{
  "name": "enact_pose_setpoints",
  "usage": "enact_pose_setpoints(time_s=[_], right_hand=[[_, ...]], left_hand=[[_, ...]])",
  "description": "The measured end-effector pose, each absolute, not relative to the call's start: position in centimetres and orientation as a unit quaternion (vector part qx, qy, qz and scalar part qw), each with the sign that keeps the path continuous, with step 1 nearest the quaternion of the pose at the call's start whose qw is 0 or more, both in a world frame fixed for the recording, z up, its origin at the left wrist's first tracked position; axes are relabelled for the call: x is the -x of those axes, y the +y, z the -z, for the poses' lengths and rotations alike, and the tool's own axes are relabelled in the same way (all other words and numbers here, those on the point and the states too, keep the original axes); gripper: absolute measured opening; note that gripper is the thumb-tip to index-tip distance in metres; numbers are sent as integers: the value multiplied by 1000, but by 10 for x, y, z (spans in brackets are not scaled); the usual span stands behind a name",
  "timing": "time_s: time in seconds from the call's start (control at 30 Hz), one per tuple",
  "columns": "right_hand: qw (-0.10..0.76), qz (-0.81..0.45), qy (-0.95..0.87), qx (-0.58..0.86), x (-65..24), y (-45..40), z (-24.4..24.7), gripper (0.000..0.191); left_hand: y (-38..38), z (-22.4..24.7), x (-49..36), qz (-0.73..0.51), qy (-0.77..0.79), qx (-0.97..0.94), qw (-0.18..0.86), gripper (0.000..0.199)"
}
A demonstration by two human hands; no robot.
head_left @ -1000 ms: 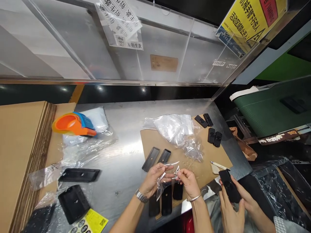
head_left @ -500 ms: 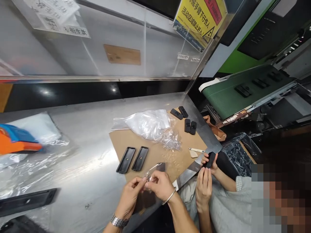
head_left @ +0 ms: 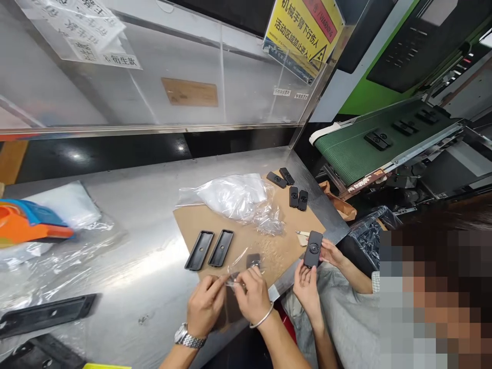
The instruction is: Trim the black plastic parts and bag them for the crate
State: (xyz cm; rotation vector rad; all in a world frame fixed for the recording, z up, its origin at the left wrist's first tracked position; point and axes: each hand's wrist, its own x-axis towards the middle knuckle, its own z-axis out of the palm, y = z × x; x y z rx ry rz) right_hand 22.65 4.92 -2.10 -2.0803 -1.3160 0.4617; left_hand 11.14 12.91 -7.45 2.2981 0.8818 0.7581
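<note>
My left hand (head_left: pixel 206 303), with a metal watch at the wrist, pinches the edge of a small clear plastic bag (head_left: pixel 239 261). My right hand (head_left: pixel 252 295), with a bangle at the wrist, grips the same bag from the other side. A dark rectangular piece (head_left: pixel 253 260) shows just past my right fingers; whether it lies inside the bag I cannot tell. Beyond my left hand, two black tray-shaped covers (head_left: pixel 200 250) lie hollow side up, partly on a brown cardboard sheet (head_left: pixel 295 223).
A co-worker's hands (head_left: pixel 307 287) hold a black rectangular part (head_left: pixel 313 249) at my right. A heap of clear bags (head_left: pixel 234 195) and several black parts (head_left: pixel 293 197) rest on the cardboard. Leftward are an orange-and-blue object (head_left: pixel 34 223) and a long black strip (head_left: pixel 48 315). A green conveyor (head_left: pixel 346 159) stands beyond.
My hands have shifted slightly, and the bag spreads wider above my fingers. The co-worker has raised the black part and turned its round-marked face into view. The camera view has shifted a little.
</note>
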Motion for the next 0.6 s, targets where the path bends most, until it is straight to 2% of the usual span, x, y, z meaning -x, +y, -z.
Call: enact_pose_setpoints(time_s=[0.13,0.2,0.3,0.4,0.47,0.53,0.6], right_hand=[[361,-208,-476,775,-221,36,31,5],[391,-186,-447,782,-218,27,35,13],[394,-62,-394,828,-227,12,35,22],[354,112,-307,876,-256,-7,27,27],[329,185,-251,891,-282,-20,23,31],[319,176,-206,908,-304,-33,23,33],[321,108,-181,923,-320,-44,28,33]], left_hand=[[134,80,-108,-301,380,-831,273,20],[135,81,-108,-304,417,-811,277,21],[136,83,-106,-293,471,-783,282,22],[135,85,-103,-285,493,-768,294,24],[135,86,-102,-293,492,-765,294,25],[134,86,-103,-307,487,-770,275,25],[133,84,-104,-321,481,-777,251,23]])
